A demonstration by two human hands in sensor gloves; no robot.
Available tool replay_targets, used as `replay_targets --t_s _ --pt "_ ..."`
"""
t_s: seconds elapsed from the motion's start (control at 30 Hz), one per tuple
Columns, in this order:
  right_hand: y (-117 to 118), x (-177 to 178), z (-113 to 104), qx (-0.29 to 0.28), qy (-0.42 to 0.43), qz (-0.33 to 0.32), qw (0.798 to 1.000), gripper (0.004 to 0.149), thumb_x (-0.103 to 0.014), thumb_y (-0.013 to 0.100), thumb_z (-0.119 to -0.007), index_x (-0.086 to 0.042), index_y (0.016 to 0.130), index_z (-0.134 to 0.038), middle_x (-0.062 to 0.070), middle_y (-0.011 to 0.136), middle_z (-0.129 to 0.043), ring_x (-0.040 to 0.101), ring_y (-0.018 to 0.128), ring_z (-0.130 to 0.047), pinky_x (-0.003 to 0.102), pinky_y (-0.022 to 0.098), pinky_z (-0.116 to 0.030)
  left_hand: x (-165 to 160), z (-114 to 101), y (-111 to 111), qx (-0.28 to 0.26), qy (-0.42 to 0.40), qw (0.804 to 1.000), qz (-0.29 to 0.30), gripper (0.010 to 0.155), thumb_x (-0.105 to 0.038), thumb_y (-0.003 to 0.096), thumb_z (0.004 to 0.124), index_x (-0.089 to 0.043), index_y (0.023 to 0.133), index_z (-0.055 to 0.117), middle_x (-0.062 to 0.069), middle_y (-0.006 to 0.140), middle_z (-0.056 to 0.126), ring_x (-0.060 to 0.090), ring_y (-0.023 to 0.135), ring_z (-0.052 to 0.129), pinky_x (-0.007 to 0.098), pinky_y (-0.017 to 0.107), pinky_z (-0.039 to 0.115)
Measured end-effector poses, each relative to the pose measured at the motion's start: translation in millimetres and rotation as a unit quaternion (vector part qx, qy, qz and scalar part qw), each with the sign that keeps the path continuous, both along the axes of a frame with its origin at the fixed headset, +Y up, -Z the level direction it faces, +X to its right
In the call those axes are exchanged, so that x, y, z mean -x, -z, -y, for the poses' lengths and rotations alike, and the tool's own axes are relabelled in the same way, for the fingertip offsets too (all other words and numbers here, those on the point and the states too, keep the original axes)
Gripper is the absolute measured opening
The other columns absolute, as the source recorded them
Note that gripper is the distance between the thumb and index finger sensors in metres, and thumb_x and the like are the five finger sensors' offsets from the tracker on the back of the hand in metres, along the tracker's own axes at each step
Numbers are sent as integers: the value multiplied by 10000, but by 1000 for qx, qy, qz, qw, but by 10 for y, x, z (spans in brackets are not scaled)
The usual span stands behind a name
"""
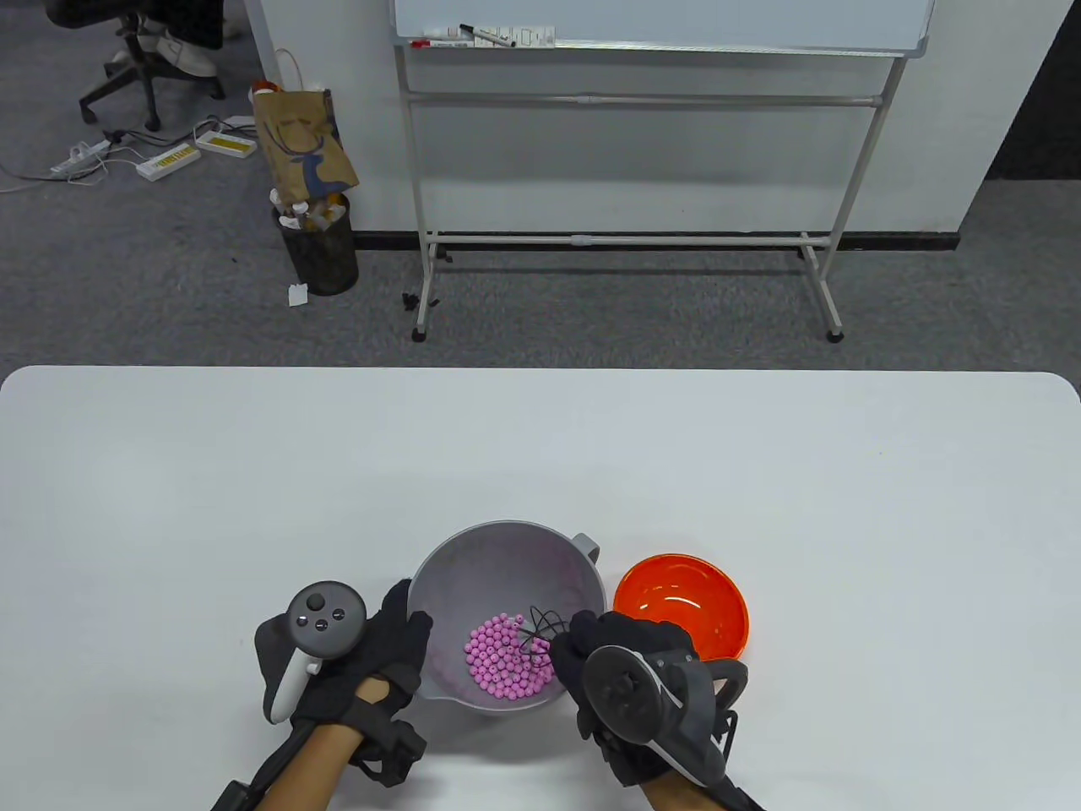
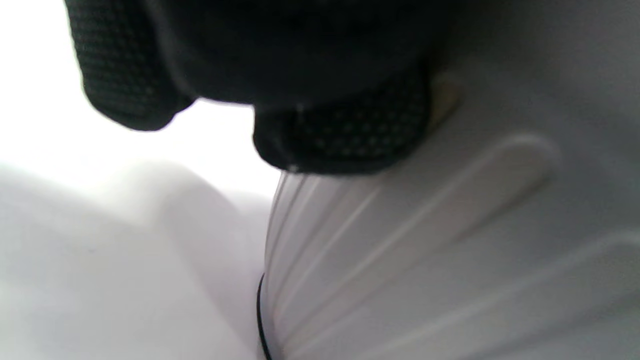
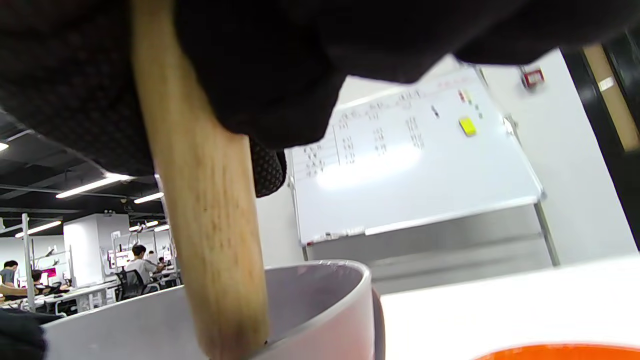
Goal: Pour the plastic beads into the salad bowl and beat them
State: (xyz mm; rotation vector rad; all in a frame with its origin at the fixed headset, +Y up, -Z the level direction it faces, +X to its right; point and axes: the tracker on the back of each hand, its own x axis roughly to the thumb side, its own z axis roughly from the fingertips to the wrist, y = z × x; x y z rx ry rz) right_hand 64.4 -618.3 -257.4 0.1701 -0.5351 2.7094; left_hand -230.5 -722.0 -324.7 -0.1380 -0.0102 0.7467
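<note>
A grey salad bowl (image 1: 507,557) stands near the table's front edge with a heap of pink beads (image 1: 503,659) in its bottom. My left hand (image 1: 397,634) grips the bowl's left rim; its fingertips (image 2: 345,135) lie against the ribbed grey outer wall (image 2: 450,250). My right hand (image 1: 608,650) grips a whisk by its wooden handle (image 3: 205,210). The black wire head (image 1: 540,629) dips into the beads. The bowl's rim (image 3: 320,290) shows just behind the handle.
An empty orange bowl (image 1: 684,604) sits right beside the grey bowl, touching distance from my right hand. The white table (image 1: 540,456) stretches away behind both bowls. A whiteboard on a stand (image 1: 642,34) and a bin stand on the floor beyond.
</note>
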Motion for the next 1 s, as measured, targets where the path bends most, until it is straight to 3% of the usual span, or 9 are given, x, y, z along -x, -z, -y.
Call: replay_targets --t_s 0.23,0.3,0.33,0.4,0.6,0.87,1.0 --pt "124 -44 216 47 151 -14 987 425 -511 353 -997 -173 609 -1034 36 256 -999 131 26 -917 361 168 -833 1 4 -1 -5 2 1000 -4 620 -465 513 633 -111 1021 603 -21 315 1052 42 61 972 405 377 905" --pt "156 -18 297 41 139 -9 989 429 -523 357 -988 -191 625 -1026 25 273 -1003 127 41 -924 359 182 -835 1 5 -2 -4 2 1000 -3 621 -466 514 632 -109 1021 602 -21 316 1052 41 62 972 403 378 905" --pt "141 20 324 8 128 1 992 427 -514 351 -994 -184 620 -1029 32 269 -1004 139 39 -923 370 181 -831 1 6 -2 -5 1 1000 -3 620 -465 513 634 -109 1020 605 -21 314 1052 41 60 972 404 377 906" --pt "119 56 287 -29 67 8 997 430 -533 348 -987 -201 618 -1029 18 269 -1007 132 40 -925 363 183 -835 1 6 -4 -5 0 1000 -3 621 -464 513 634 -108 1020 604 -21 315 1052 42 60 972 405 376 905" --pt "65 63 249 -72 7 38 997 431 -530 345 -988 -200 619 -1031 22 275 -1010 142 48 -928 371 192 -834 -1 9 -10 -6 -2 1000 -4 621 -468 513 631 -110 1020 604 -22 314 1052 42 60 972 405 378 905" --pt "-49 64 97 -61 -35 33 997 425 -519 339 -1000 -180 590 -1044 29 239 -1007 148 25 -919 375 177 -832 0 10 -13 -7 -2 1000 -6 620 -470 514 629 -111 1019 608 -24 314 1053 44 60 973 407 380 904" --pt "-61 49 32 -3 16 -2 1000 423 -511 346 -999 -161 579 -1045 31 222 -1000 142 9 -912 370 163 -833 1 11 -14 -8 -1 1000 -6 621 -470 513 629 -108 1018 609 -23 313 1053 44 59 973 408 379 904"
